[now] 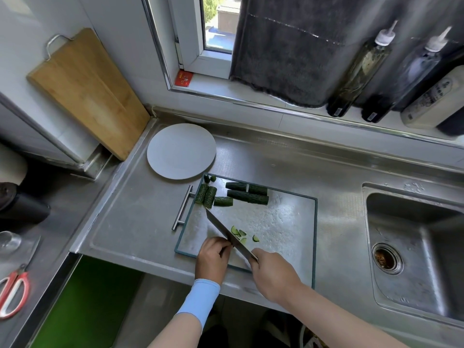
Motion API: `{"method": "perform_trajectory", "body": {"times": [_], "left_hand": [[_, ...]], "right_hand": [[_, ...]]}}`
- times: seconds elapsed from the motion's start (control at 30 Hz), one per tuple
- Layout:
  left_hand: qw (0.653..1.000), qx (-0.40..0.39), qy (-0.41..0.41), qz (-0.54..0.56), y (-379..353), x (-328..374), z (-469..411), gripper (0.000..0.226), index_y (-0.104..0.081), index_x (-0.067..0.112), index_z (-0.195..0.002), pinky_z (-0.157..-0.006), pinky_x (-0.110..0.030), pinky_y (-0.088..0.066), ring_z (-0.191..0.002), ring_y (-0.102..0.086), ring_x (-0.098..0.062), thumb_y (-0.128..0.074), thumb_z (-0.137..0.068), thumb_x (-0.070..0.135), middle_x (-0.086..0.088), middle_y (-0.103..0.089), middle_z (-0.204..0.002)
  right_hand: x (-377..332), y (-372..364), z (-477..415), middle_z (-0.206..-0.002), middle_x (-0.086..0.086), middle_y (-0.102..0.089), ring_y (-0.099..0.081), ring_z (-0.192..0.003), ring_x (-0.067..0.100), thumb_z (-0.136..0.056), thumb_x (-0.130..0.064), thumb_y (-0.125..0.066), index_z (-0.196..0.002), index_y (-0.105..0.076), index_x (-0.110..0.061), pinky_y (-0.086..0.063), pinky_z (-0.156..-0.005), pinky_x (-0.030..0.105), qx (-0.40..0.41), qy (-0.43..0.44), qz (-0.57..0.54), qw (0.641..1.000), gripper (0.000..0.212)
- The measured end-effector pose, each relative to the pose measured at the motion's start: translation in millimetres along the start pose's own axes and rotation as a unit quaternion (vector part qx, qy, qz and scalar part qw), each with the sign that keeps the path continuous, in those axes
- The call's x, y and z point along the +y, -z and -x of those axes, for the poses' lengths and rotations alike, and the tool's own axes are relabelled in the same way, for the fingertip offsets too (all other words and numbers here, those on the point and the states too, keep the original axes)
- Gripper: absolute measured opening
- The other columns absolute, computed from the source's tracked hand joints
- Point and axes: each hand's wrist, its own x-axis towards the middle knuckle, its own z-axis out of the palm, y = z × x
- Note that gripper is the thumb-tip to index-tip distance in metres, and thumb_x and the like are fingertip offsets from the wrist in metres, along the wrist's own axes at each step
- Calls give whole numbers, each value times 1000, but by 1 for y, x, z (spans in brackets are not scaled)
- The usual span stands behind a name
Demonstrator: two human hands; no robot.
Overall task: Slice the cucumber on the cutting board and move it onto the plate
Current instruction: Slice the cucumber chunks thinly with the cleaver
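While the plate (180, 150) holds nothing yet, slicing is midway on the cutting board (194, 234): the left hand (213, 257) curls beside the knife (221, 226), its hold hidden. Uncut cucumber chunks (247, 197) at the far edge likely need slicing next, by the right hand (273, 275) gripping the knife.

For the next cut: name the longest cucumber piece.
The cucumber strip, nearer of two along the far edge of the board; the other is split, the rest shorter.

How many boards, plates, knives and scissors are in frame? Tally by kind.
boards: 2 (wooden board, cutting board)
plate: 1
knife: 1
scissors: 1
total: 5
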Motion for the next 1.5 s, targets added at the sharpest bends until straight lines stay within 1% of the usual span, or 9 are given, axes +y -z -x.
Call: {"method": "perform_trajectory", "body": {"times": [0.13,0.3,0.47,0.63,0.77,1.0,1.17,1.4,1.5], "left_hand": [[1000,8,4,1,-1,1,0,16,-74,11,-84,-79,-25,-50,-81,-61,-16,-78,-74,0,0,-67,-85],[1000,15,12,-3,-2,2,0,16,-74,11,-83,-81,-17,-44,-82,-59,-15,-79,-72,0,-1,-67,-84],[1000,19,16,-6,-3,2,0,17,-75,12,-84,-79,-20,-47,-82,-59,-15,-80,-72,1,-1,-67,-84],[999,28,20,-6,-6,1,-2,19,-75,8,-79,-79,-14,-41,-81,-55,-12,-82,-67,-5,-3,-68,-80],[999,28,27,-6,-6,0,-1,19,-75,9,-80,-80,-10,-39,-81,-57,-13,-81,-68,-5,-2,-67,-81],[999,29,33,-6,-7,1,0,20,-75,9,-81,-81,-10,-40,-81,-58,-13,-80,-68,-5,-2,-68,-81],[999,26,37,-3,-6,2,0,20,-75,10,-82,-83,-6,-37,-83,-57,-11,-80,-70,-4,-1,-68,-83],[999,19,44,8,-5,3,-1,19,-75,11,-82,-78,-14,-43,-81,-59,-13,-78,-71,-4,1,-67,-82],[999,18,40,7,-4,3,-1,18,-75,11,-82,-76,-17,-45,-80,-59,-13,-78,-72,-4,1,-66,-82]], "right_hand": [[-1,1,0,-79,0,-62,-54,-69,20,-104,-30,-35,-96,-55,-26,-45,-64,36,4,7,17,1000,23],[-4,0,1,-84,1,-63,-59,-75,21,-105,-31,-34,-103,-56,-25,-50,-71,39,8,16,37,999,23],[-5,1,0,-84,3,-64,-58,-74,23,-105,-29,-34,-101,-56,-23,-49,-69,40,8,20,44,999,23],[-5,2,-3,-79,3,-57,-48,-69,23,-105,-28,-34,-87,-45,-24,-40,-63,37,8,21,56,998,21],[-6,3,-5,-79,2,-56,-47,-68,22,-104,-28,-34,-86,-44,-24,-37,-61,36,5,21,55,998,22],[-6,2,-9,-81,3,-56,-46,-68,22,-104,-27,-34,-87,-45,-22,-30,-54,33,7,25,64,998,21],[-8,0,-14,-84,3,-58,-48,-70,22,-104,-28,-33,-91,-47,-23,-36,-60,35,7,20,72,997,20],[-6,-5,-21,-81,1,-56,-49,-69,21,-105,-28,-34,-93,-48,-24,-36,-59,33,4,24,66,998,18],[-5,-7,-24,-82,0,-57,-51,-72,22,-105,-27,-34,-102,-53,-22,-37,-61,33,9,30,55,998,20]]}}
